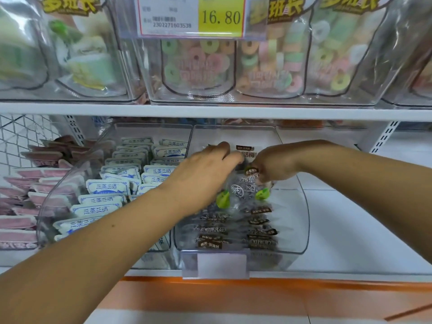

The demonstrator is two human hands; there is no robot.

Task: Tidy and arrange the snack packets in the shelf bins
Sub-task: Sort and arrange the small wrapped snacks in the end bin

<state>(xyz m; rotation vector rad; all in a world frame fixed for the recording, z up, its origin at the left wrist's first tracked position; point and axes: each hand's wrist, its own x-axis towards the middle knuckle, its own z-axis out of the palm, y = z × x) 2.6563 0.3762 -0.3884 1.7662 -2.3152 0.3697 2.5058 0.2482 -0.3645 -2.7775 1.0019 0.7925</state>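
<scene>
Head view: both hands reach into a clear bin (304,220) on the lower shelf (355,242), just right of the picture's centre. The right hand (274,163) comes in from 3 o'clock, and its curled fingers pinch the top of a see-through plum packet (243,188) with green leaf prints, held upright in the middle of the bin. The left hand (203,171) comes in from 7 o'clock and lies against the same packet's left side with its fingers bent. I cannot tell whether it truly grasps the packet.

Toward 6 o'clock of the held packet, more plum packets (233,230) lie in rows at the bin's front. At 9 o'clock, a neighbouring bin holds white packets (109,187), and pink packets (21,223) lie further left. At 12 o'clock, on the upper shelf, bags of candy rings (268,61) stand behind a price tag (219,17).
</scene>
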